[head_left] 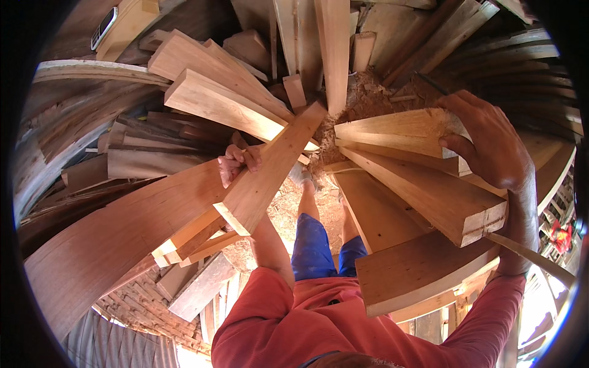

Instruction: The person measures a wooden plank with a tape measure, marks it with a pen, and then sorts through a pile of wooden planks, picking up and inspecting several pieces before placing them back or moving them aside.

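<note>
Left of ctr, L hand (pixel 239 161) has its grip pinching the edge of a tilted plank (pixel 276 162), cut end toward wearer. Wide board (pixel 135 214) just beside/below that hand. On right side, R hand (pixel 494 138) arched over end of a pale board (pixel 389 130); can't tell if grip's pinching. Thick beam (pixel 423 184) just below, approx. alongside. Sawdust (pixel 285 199) on floor btwn.

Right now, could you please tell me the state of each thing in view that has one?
Left hand: closed on the slanted plank.
Slanted plank: held, near end uncovered.
Right hand: curled at the pale board's end, grip unclear.
Pale board: end partly covered.
Thick beam: end face exposed, line across it.
Wood shavings: scattered.
Blue shorts: worn.
</note>
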Tool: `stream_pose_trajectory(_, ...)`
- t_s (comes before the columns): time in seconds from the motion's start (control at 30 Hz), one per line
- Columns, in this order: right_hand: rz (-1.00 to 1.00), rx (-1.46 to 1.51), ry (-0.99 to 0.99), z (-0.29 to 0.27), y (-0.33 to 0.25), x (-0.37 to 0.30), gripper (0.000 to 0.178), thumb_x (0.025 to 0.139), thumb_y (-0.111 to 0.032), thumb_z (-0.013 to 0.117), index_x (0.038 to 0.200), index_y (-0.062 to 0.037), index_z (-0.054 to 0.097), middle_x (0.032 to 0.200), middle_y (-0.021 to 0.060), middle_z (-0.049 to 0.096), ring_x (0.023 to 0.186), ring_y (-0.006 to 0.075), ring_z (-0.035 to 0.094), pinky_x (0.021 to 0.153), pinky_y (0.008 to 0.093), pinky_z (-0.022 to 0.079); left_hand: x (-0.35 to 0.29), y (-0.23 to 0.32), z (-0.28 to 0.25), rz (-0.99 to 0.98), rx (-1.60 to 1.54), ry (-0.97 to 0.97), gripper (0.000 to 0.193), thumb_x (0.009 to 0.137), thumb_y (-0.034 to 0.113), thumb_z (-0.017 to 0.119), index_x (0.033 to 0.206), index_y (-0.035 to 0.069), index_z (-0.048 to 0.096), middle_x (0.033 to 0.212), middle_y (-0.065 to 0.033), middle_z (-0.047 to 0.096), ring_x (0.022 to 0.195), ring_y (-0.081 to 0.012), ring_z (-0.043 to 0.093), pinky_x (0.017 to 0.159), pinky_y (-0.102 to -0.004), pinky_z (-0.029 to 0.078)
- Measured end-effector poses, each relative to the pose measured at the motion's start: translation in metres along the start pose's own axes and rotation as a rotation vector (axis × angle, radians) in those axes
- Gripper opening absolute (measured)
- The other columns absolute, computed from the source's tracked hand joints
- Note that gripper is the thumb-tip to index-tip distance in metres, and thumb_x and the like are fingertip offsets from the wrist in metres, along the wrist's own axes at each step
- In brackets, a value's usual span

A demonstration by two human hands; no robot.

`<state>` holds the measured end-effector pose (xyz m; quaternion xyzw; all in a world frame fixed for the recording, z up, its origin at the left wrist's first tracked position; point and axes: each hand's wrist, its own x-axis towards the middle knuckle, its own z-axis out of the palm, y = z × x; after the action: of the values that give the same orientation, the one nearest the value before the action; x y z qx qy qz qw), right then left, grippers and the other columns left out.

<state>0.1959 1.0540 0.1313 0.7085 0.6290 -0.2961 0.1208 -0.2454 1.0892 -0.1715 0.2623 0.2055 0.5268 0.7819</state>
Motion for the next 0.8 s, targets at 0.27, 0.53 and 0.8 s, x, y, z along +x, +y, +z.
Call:
stream_pose_trajectory(0.27,-0.001,0.016,-0.015,-0.003,-0.003,0.002,0.051,0.088,-0.019,0.079,0.135,-0.0055,0.062,0.128,0.0139,0.064,0.122,0.0398,0.06,0.105,0.0494,0.045,0.031,-0.015,0.048,-0.013,0.039,-0.002,0.053,0.112,0.056,0.042,0.118,0.007,0.058,0.081,-0.0138,0.065,0.086,-0.0251,0.058,0.085,-0.0343,0.048)
stream_pose_trajectory(0.53,0.01,0.012,0.014,-0.006,-0.008,0.001,0.046,0.088,-0.017,0.079,0.13,-0.0037,0.065,0.124,0.0159,0.067,0.116,0.0393,0.064,0.103,0.0496,0.047,0.053,-0.05,0.136,-0.03,0.352,0.211,0.059,0.111,0.056,0.046,0.115,0.001,0.066,0.084,-0.0125,0.066,0.081,-0.0194,0.062,0.079,-0.0341,0.052)
stream_pose_trajectory(0.8,0.015,0.02,-0.025,-0.004,0.002,-0.002,0.052,0.088,-0.021,0.079,0.135,-0.0061,0.063,0.125,0.0135,0.065,0.118,0.0392,0.061,0.104,0.0486,0.045,0.06,-0.077,0.119,-0.164,0.311,-0.18,0.084,0.097,0.078,0.047,0.087,-0.003,0.067,0.078,-0.0126,0.065,0.074,-0.0198,0.061,0.07,-0.0332,0.048)
